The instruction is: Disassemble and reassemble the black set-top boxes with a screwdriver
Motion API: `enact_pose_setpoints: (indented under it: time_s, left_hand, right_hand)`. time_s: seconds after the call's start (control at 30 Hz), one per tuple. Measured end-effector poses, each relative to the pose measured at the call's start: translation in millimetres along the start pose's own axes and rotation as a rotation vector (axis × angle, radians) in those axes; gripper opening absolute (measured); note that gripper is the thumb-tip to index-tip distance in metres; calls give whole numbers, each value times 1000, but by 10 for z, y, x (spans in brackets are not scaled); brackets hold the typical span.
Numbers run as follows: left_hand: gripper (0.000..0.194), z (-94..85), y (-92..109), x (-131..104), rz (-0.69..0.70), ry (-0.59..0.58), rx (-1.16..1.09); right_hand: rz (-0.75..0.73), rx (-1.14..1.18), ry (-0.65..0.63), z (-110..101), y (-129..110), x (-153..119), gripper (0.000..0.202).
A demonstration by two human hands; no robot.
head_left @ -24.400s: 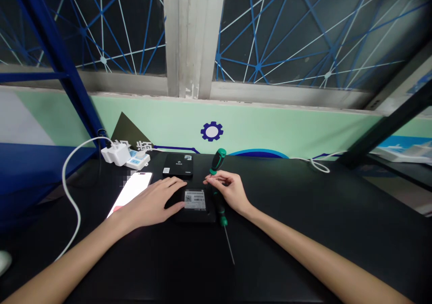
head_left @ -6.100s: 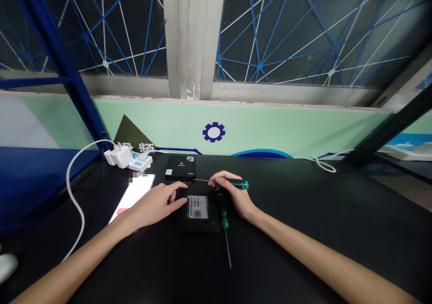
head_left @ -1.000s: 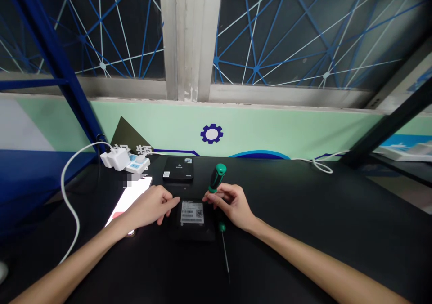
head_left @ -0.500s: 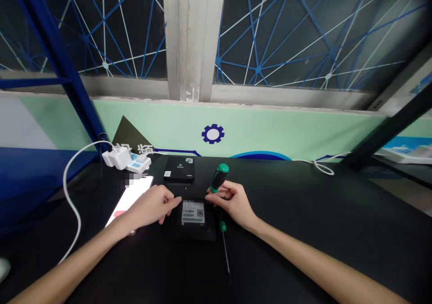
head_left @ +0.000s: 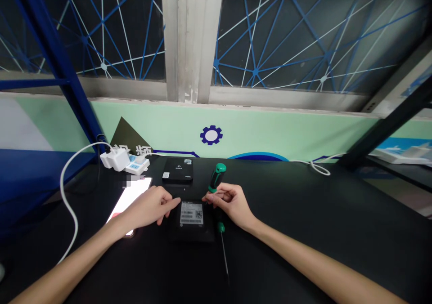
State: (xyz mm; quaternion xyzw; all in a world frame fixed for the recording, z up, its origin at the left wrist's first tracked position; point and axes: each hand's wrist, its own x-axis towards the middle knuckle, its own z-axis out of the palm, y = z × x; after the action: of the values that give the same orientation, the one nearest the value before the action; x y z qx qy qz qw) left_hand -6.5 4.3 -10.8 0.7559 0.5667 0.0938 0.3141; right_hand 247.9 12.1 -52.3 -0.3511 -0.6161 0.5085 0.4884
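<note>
A flat black box point(head_left: 191, 234) with a white printed label lies on the black table between my hands. My left hand point(head_left: 155, 205) rests at its upper left corner, index finger stretched to the edge and the other fingers loosely curled, with nothing in them. A green-and-black screwdriver point(head_left: 218, 176) stands nearly upright at the upper right corner. My right hand point(head_left: 232, 203) pinches it low down, below the handle; its tip is hidden by the fingers. Just below that hand lies a second screwdriver point(head_left: 221, 228), its shaft pointing towards me and part of its handle in dark shadow.
Behind the labelled box is another black box point(head_left: 177, 171), with a tiny screw-like piece point(head_left: 184, 189) in front of it. A lit phone point(head_left: 137, 191) lies under my left forearm. A power strip point(head_left: 137, 165) with a white adapter and cable point(head_left: 69, 205) stands at the back left.
The whole view has shifted slightly. My right hand and the upright screwdriver keep almost the same place at the box's corner; my left hand has barely moved.
</note>
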Motion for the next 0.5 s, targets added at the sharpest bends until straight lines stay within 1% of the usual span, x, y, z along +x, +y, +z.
enact_pose_setpoints:
  time_s: [0.27, 0.5]
  left_hand:
    - [60, -26, 5, -12, 14, -16, -22]
    - [58, -26, -25, -4, 36, -25, -14]
  right_hand:
    - [-8, -21, 0, 24, -77, 9, 38]
    - [-36, -43, -32, 13, -43, 0, 35]
